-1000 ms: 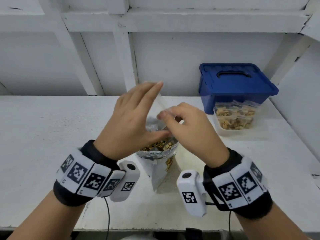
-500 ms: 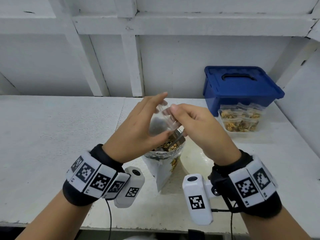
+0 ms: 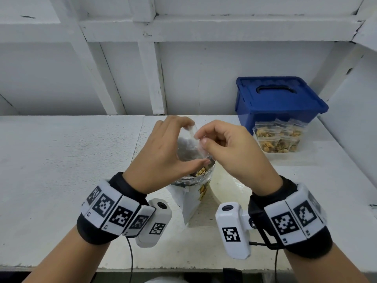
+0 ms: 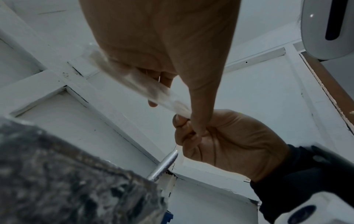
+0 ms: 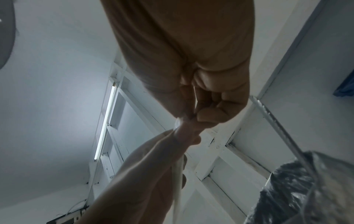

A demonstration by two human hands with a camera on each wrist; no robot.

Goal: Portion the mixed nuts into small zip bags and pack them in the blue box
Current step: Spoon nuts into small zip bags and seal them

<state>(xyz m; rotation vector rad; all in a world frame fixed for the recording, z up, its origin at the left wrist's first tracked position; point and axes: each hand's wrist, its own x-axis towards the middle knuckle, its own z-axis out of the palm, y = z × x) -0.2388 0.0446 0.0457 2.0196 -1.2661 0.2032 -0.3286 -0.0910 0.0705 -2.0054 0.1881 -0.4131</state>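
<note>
Empty zip bag (image 3: 188,147), lifted higher above the foil nut pouch (image 3: 193,180); left hand (image 3: 163,154) and right hand (image 3: 230,152) pinch its mouth, now being opened for filling.

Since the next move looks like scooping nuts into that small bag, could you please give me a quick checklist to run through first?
1. Both hands hold the small zip bag: ok; left hand and right hand pinch its top edge.
2. Bag mouth open: cannot tell; the wrist views show it flat.
3. Bag held over the nut pouch: ok.
4. Nut pouch open and upright: ok, nuts show inside.
5. Spoon within reach: ok, its handle sticks out of the pouch.
6. Blue box ready for packing: not ok, its lid is on; filled bags sit in front.
</note>
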